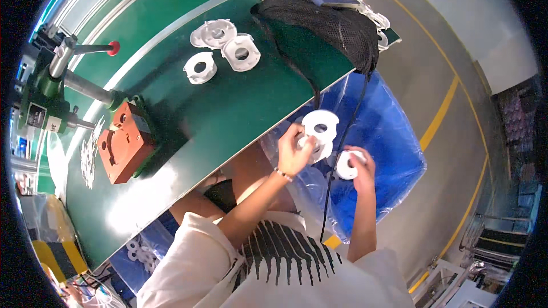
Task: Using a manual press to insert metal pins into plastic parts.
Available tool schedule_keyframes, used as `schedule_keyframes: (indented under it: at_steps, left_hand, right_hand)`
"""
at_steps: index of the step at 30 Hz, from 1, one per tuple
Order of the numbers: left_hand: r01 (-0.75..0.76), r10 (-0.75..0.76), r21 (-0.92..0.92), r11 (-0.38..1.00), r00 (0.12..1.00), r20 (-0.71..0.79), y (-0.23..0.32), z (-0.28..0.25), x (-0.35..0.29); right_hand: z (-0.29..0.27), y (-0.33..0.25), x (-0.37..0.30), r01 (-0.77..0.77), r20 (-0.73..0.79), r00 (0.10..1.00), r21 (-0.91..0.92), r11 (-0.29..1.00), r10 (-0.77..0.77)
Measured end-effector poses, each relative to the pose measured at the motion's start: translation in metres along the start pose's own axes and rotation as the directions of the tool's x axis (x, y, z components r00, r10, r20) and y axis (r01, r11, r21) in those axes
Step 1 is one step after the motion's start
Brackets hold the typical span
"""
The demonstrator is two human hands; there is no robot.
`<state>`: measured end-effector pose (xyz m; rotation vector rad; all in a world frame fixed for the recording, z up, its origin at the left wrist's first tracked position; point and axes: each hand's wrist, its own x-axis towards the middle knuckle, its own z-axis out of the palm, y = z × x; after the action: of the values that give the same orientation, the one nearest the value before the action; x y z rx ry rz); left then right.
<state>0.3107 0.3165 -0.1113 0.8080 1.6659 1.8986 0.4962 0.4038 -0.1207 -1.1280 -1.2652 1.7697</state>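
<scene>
My left hand (293,153) is closed on a white plastic part (317,121) with a round hole through it; a second white piece seems to sit beneath it, though my fingers partly hide this. To its right, my right hand (364,172) grips a smaller white plastic ring (346,165) by its edge. Both hands are over a blue bin (394,137) lined with clear plastic, just off the table edge. On the green table (228,111) lie three similar white parts (241,53), grouped near the far side.
At the left stands a lever press (63,71) with a red knob, beside an orange fixture block (127,144). A black mesh bag (319,25) lies at the table's far right corner, its cord hanging past my hands. More white rings (140,254) fill a blue container below the table.
</scene>
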Motion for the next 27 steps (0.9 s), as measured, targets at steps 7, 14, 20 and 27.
schedule_keyframes:
  at_steps: [7, 14, 20, 27]
  left_hand:
    - [-0.447, 0.423, 0.268, 0.853, 0.895, 0.144, 0.102, -0.088, -0.001]
    - [-0.193, 0.313, 0.562, 0.804, 0.942, -0.123, 0.138, -0.140, 0.077]
    - [-0.308, 0.547, 0.895, 0.322, 0.832, 0.089, 0.129, -0.164, 0.090]
    - [-0.779, 0.788, 0.302, 0.550, 0.604, 0.122, 0.145, -0.050, 0.016]
  right_hand:
    - [0.072, -0.117, -0.022, 0.629, -0.200, 0.755, -0.050, 0.776, -0.625]
    - [0.235, -0.088, 0.057, 0.529, 0.363, 0.810, -0.111, 0.842, -0.461]
    - [0.258, -0.089, 0.065, 0.841, 0.211, 0.541, -0.148, 0.521, -0.814]
    - [0.105, -0.094, 0.054, 0.917, -0.135, 0.395, -0.004, 0.400, -0.909]
